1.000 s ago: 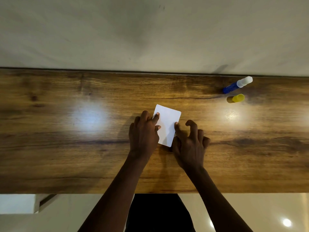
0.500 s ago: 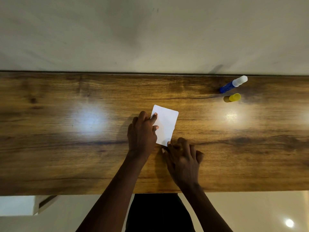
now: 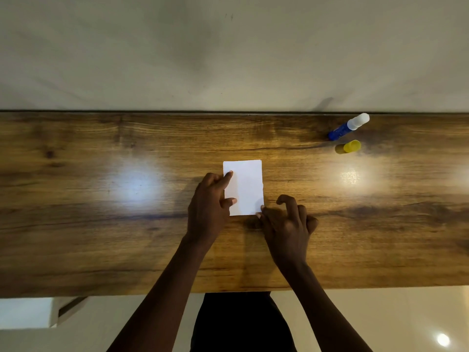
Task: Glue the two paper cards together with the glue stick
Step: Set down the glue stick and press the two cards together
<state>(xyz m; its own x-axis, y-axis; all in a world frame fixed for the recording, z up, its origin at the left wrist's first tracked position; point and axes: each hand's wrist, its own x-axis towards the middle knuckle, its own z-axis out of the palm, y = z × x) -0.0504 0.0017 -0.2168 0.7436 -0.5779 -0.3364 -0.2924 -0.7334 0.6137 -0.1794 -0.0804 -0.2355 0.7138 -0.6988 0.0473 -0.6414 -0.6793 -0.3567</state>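
A white paper card [image 3: 247,186] lies flat on the wooden table [image 3: 101,237], its long sides pointing away from me. Only one white rectangle shows; whether a second card lies under it I cannot tell. My left hand [image 3: 209,201] rests at its left edge, index fingertip on the upper left corner and thumb on the lower left part. My right hand [image 3: 286,222] sits at the lower right corner, thumb tip touching that corner, the other fingers arched above the wood. The blue glue stick [image 3: 349,127] with a white end lies at the far right.
A yellow cap [image 3: 348,147] lies just in front of the glue stick. A pale wall [image 3: 228,59] rises behind the table's back edge. Two bright light reflections show on the wood, left and right of the card. The table's near edge runs just before my body.
The card has turned from a tilted position to straight. My right hand moved from the card's lower edge out to its lower right corner. My left hand stayed on the left edge.
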